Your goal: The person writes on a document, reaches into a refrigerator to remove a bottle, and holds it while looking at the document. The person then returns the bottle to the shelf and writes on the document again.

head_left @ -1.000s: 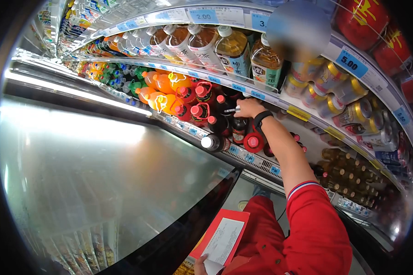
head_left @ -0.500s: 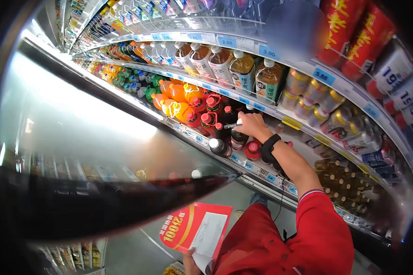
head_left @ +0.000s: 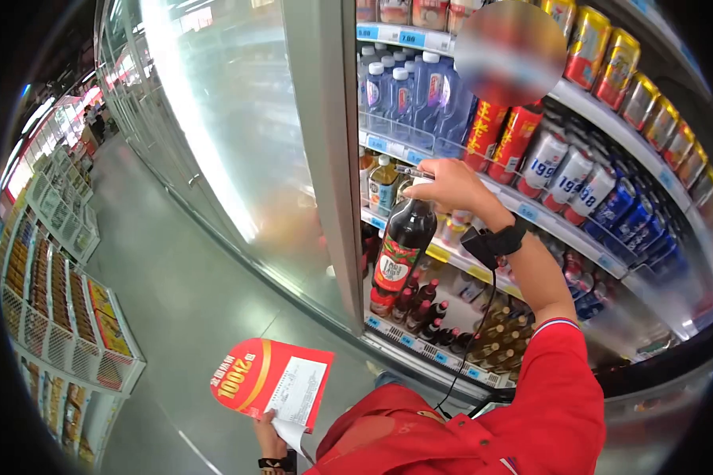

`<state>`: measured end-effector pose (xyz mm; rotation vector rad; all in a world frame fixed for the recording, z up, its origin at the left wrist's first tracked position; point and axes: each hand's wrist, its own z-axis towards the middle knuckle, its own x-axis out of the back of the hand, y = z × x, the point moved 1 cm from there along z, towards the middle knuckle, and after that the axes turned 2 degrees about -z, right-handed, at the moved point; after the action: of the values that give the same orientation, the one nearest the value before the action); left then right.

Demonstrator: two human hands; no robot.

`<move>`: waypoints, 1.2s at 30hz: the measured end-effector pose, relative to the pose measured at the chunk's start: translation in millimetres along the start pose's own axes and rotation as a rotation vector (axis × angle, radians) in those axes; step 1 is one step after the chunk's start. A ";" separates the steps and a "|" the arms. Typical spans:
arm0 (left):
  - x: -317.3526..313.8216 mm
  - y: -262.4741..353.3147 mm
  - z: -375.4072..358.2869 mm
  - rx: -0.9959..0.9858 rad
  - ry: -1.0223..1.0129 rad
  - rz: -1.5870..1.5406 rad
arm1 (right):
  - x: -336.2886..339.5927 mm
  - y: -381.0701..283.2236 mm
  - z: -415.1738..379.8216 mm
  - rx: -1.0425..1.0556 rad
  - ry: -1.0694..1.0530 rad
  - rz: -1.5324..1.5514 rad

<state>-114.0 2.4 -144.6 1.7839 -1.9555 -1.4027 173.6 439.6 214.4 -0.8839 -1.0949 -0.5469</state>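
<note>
My right hand (head_left: 458, 187) is closed round the neck of a large dark bottle (head_left: 413, 228) with a red and white label. The bottle hangs slightly tilted in front of the cooler shelves. A thin pen (head_left: 409, 171) sticks out from the same fingers. Low down, my left hand (head_left: 268, 436) grips the edge of a red card with yellow print (head_left: 245, 389). A white sheet with writing (head_left: 299, 389) lies on that card, its lower corner curling over my fingers.
Cooler shelves hold blue-tinted bottles (head_left: 429, 87), white cans (head_left: 544, 155) and small dark bottles (head_left: 425, 299). A frosted glass door (head_left: 230, 119) stands to the left. Across the grey floor (head_left: 162, 317) are white racks of goods (head_left: 63, 309). A black cable (head_left: 478, 336) hangs from my right wrist.
My right hand was down among bottles on the lower shelf; now it has the dark bottle raised off it. My view has turned, and the left hand still keeps the card.
</note>
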 end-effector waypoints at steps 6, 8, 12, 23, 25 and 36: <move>-9.8 4.9 -3.6 -0.058 -0.102 -0.027 | 54.8 -44.1 -44.5 0.126 -0.054 0.029; -12.9 10.2 -12.6 -0.067 -0.089 -0.048 | 66.8 -57.5 -58.4 0.166 -0.094 0.106; -22.7 20.2 -30.2 -0.099 -0.060 -0.085 | 83.1 -75.1 -74.7 0.421 -0.125 0.022; 12.5 5.1 -10.9 -0.095 -0.072 -0.150 | 107.2 -109.8 -80.6 0.648 -0.413 -0.087; 10.9 5.6 -15.5 -0.099 -0.051 -0.134 | 108.4 -112.8 -82.0 0.630 -0.426 -0.111; -6.0 13.1 -30.2 -0.152 -0.034 -0.154 | 97.4 -111.2 -75.1 0.475 -0.366 -0.196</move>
<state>-101.9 -10.2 -116.1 1.8862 -1.7063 -1.5915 165.7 319.1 328.0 -0.4680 -1.5759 -0.2657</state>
